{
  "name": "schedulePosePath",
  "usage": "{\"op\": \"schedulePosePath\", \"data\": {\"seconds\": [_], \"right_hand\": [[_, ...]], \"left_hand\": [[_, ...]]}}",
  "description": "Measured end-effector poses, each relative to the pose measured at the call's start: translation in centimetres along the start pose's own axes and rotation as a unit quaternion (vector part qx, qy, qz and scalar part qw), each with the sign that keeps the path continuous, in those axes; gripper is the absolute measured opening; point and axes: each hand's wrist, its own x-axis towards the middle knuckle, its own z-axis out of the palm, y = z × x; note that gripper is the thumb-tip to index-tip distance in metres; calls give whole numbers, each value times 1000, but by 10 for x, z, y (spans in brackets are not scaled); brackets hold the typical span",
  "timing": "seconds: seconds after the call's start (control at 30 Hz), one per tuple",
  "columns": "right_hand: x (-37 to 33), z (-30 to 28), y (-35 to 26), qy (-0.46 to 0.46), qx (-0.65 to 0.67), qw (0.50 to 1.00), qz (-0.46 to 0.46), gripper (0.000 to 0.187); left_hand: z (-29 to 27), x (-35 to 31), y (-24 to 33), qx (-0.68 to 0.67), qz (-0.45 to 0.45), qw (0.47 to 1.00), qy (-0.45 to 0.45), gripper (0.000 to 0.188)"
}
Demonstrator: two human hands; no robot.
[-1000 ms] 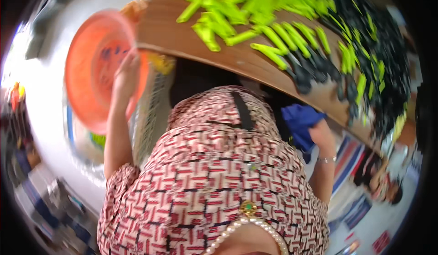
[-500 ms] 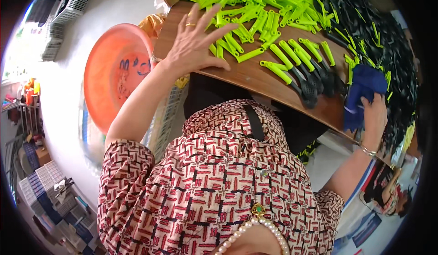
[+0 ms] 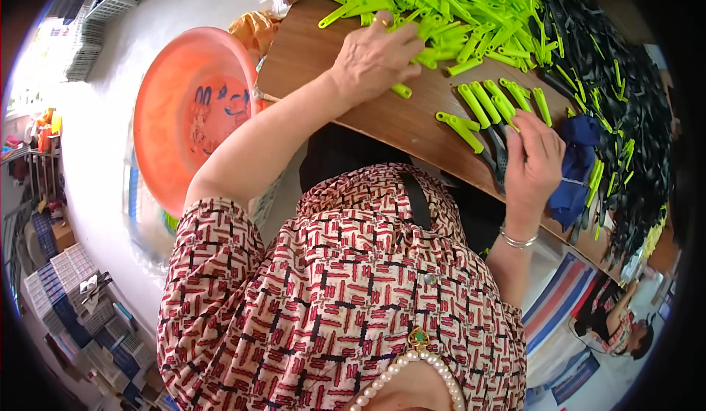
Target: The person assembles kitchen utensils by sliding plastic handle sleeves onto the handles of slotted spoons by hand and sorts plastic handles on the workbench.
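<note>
The left hand [image 3: 379, 56], previously spread at the wooden surface [image 3: 382, 117] edge, is now curled into the green handle pile [image 3: 441, 6]; the right hand [image 3: 531, 162], fingers loosely bent, rests beside lined-up green-and-black pieces [image 3: 489, 113].

The left hand [image 3: 379, 54] lies palm down on the brown wooden table [image 3: 382, 117], its fingers spread into the edge of a big heap of lime-green plastic pieces [image 3: 448, 6], and a ring is on one finger. The right hand [image 3: 533, 161], with a silver bracelet [image 3: 517, 240] at the wrist, rests on a row of green-and-black pieces [image 3: 489, 117] near the table edge, just beside a dark blue cloth [image 3: 577, 164]. Behind the cloth is a pile of black pieces [image 3: 618, 80], and left of the table an orange basin [image 3: 191, 109] stands on the pale floor.
</note>
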Motion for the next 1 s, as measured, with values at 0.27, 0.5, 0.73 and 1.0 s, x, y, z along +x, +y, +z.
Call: {"op": "schedulePosePath", "data": {"seconds": [0.27,0.5,0.73,1.0], "right_hand": [[1,23,-19,-14,94,995,-8,17],[7,45,-46,-53,146,986,-60,22],[17,68,-53,-82,123,981,-127,19],[28,68,-46,-63,19,995,-73,15]], "left_hand": [[-95,44,-22,-274,-545,791,-45,37],[-161,-126,-87,-173,-516,795,268,35],[-134,-183,-80,3,-511,852,112,38],[-52,-41,-2,-54,18,998,2,20]]}}
